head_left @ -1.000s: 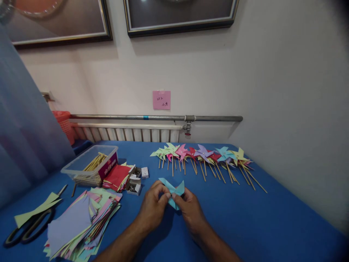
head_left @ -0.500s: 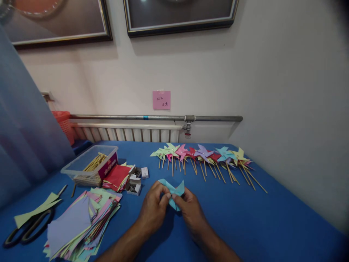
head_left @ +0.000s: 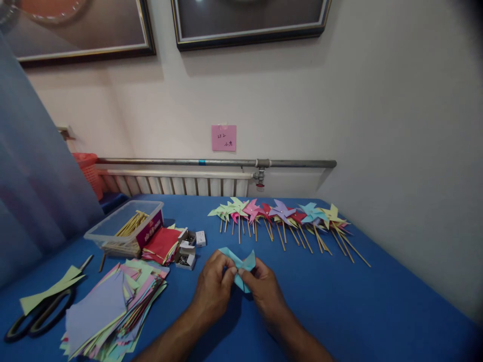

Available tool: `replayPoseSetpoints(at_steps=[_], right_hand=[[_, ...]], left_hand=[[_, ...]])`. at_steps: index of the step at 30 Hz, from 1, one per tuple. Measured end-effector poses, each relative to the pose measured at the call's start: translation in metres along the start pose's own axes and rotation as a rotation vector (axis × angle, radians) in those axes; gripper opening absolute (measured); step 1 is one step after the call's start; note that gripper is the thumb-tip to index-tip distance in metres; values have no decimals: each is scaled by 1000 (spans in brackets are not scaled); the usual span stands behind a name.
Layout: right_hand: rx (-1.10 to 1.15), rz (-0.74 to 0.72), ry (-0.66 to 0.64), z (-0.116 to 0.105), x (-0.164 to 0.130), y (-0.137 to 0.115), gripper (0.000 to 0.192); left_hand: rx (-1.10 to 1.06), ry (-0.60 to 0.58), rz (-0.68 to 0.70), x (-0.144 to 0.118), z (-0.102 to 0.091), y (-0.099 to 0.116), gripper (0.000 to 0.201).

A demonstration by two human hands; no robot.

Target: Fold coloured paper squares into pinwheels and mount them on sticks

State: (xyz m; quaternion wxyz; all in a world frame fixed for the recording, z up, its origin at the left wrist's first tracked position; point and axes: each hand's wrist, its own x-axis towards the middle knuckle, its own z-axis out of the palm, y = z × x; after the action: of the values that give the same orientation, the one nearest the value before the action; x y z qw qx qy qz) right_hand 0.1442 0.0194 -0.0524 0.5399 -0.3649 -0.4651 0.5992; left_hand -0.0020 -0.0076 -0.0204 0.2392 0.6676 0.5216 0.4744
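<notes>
A light-blue paper pinwheel (head_left: 234,257), its corners partly folded in, is held up over the blue table between both of my hands. My left hand (head_left: 216,279) pinches it from the left, thumb at the centre. From the right, my right hand (head_left: 263,284) grips it with its thumb pressed near the same spot. The thumbs and fingers hide the middle, so I cannot see whether a pin is there. Just left of my hands stand small open boxes of metal pins (head_left: 184,260).
Finished pinwheels on sticks (head_left: 281,213) lie in a row at the back right. On the left are a clear plastic box of sticks (head_left: 98,232), red paper squares (head_left: 161,245), a stack of coloured paper (head_left: 98,311) and black-handled scissors (head_left: 53,314) under green paper scraps.
Almost nothing differs. Both hands stay on the light-blue pinwheel, with only a tiny shift of thumbs and paper.
</notes>
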Motion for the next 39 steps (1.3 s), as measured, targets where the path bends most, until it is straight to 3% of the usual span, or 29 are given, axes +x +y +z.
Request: replayPoseSetpoints(at_steps=[12, 39], right_hand=[[47, 85, 5, 0, -1, -2, 37], [32, 52, -5, 1, -1, -1, 36]], left_hand=[[32, -12, -3, 0, 1, -2, 18], [-10, 55, -26, 1, 2, -3, 15]])
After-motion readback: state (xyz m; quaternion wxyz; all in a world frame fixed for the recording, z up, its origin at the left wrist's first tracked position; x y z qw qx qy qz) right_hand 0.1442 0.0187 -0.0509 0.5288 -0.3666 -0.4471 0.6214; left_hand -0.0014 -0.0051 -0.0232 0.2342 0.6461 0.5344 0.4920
